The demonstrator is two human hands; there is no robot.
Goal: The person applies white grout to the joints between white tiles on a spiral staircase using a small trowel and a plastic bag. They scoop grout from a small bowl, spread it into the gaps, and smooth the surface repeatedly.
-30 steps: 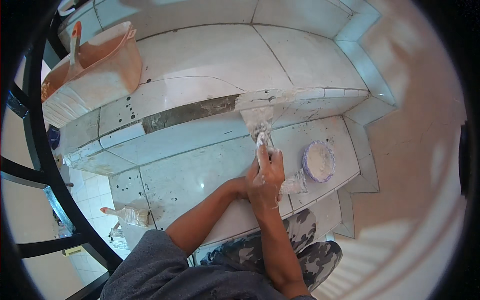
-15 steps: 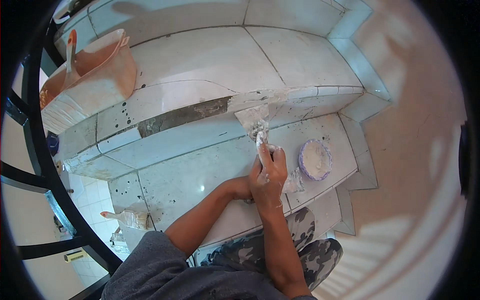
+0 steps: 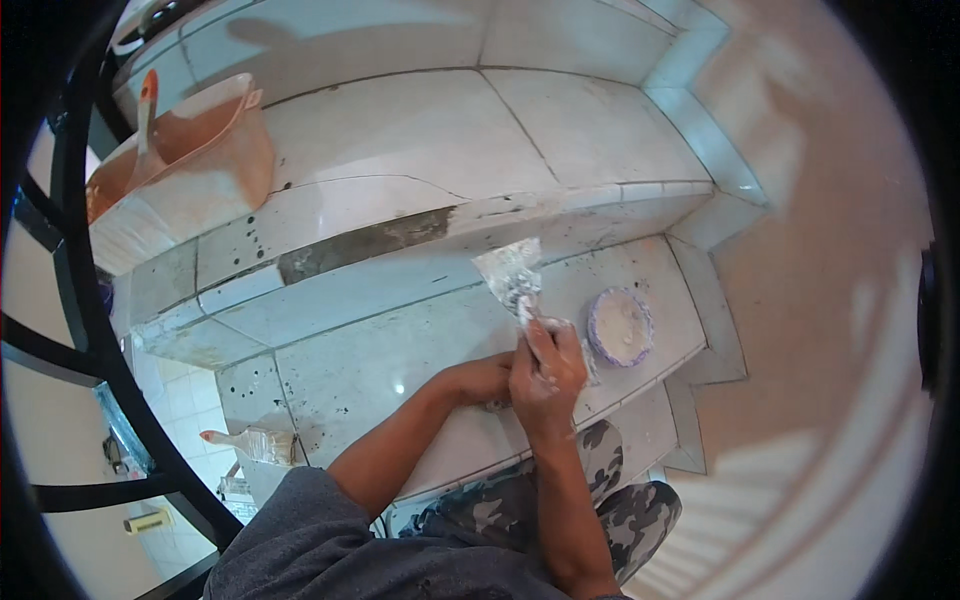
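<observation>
My right hand grips a putty knife, its wide blade smeared with white paste and pointing away from me. The blade is just in front of the step's edge, apart from it. White smears cover some of the fingers. My left hand sits low over the tiled tread beside my right wrist, its fingers mostly hidden. Part of another paste-smeared flat piece shows from behind my right hand; what holds it is hidden. To the right, a small round bowl with a purple-blue rim contains white paste.
The step edge has a bare dark strip beside white filler. At the upper left stands an orange bucket with an orange-tipped brush. A wide brush lies on the lower-left tread. Black railing runs along the left.
The putty knife has come away from the step's edge, back toward me, with my right hand. Less of the flat piece behind that hand shows. The view has shifted slightly.
</observation>
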